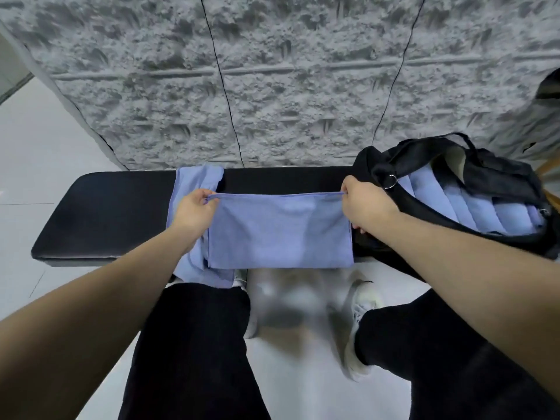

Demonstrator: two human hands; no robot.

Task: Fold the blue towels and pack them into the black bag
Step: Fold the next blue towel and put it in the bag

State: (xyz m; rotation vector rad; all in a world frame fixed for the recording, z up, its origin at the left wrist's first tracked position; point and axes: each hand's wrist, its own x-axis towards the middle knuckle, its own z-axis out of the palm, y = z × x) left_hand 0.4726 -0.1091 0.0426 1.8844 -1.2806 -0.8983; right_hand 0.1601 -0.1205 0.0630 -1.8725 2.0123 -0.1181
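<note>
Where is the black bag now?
In the head view, the black bag lies open at the right end of the bench, beside the right hand, with folded towels inside.

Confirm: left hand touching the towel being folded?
Touching. Head view shows the left hand pinching the far left corner of the towel.

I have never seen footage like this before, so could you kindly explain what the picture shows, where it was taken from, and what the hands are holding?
There is no machine here: one camera worn on a person's head looks down at their bare arms. The left hand and right hand each pinch a far corner of a blue towel spread on a black bench. Another blue cloth lies under it on the left. On the right sits an open black bag with folded towels already inside.
</note>
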